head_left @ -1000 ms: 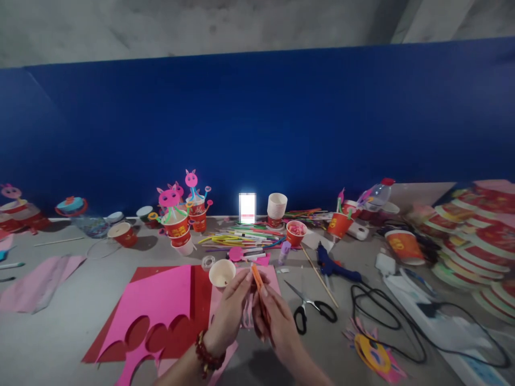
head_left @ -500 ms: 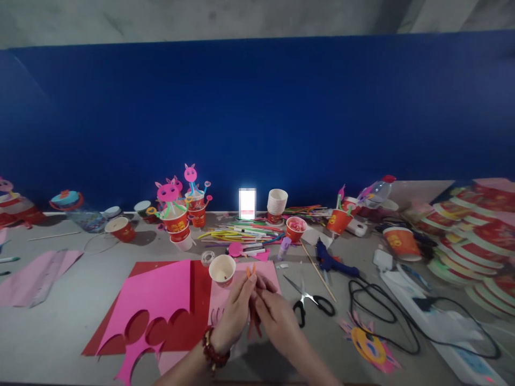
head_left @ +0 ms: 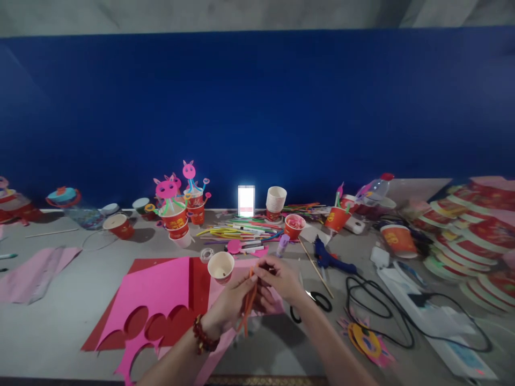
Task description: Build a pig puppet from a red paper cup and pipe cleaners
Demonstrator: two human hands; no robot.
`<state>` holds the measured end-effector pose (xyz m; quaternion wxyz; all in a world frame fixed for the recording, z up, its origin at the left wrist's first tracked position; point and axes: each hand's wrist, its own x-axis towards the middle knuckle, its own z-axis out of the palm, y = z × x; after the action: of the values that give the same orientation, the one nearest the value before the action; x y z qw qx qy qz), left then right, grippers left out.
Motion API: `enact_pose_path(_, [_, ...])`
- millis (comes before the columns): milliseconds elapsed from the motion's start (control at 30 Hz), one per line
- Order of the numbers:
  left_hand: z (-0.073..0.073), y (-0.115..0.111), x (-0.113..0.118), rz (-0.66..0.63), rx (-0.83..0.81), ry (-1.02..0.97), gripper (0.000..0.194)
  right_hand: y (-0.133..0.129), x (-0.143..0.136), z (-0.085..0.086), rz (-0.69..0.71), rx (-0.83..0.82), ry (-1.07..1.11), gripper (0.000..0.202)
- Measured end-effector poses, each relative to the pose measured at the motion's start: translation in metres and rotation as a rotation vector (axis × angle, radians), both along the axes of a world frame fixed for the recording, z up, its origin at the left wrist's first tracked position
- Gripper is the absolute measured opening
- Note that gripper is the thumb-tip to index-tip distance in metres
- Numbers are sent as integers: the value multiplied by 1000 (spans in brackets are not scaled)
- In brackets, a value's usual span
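Orange pipe cleaners hang in a narrow bundle between my two hands, over the pink paper. My left hand, with a beaded bracelet at the wrist, pinches them near their upper part. The fingers of my right hand close around the top end, and some fingertips are hidden. Just beyond my left hand stands an open paper cup. Scissors with black handles lie partly behind my right forearm. A cut pink sheet rests on red paper to the left.
A blue glue gun and its black cord lie at right, near a white power strip. Loose pipe cleaners spread along the back. Cups with pink animal figures stand back left; stacked red cups fill the right.
My right hand has lifted and turned toward the top of the orange pipe cleaners, with its forearm now covering part of the scissors. My hands have parted slightly, showing more of the bundle.
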<state>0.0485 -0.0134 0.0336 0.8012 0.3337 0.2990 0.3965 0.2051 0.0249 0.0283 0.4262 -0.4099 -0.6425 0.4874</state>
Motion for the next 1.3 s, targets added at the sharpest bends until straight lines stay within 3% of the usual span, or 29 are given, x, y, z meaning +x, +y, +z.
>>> enact_pose_path(233, [-5, 3, -3, -47, -8, 10, 36, 6, 1, -5, 57, -5, 85, 34])
enact_pose_path(433, [-8, 5, 0, -78, -21, 11, 40, 9, 0, -16, 14, -24, 151, 34])
enact_pose_path(900, [-15, 15, -9, -157, -42, -53, 32, 7, 3, -33, 89, -216, 245, 40])
enact_pose_path(1067, [-23, 17, -10, -173, -46, -89, 30, 7, 2, -31, 155, -211, 258, 41])
enact_pose_path(1300, [-20, 15, -10, -154, -20, -59, 31, 5, 1, -27, 186, -176, 259, 36])
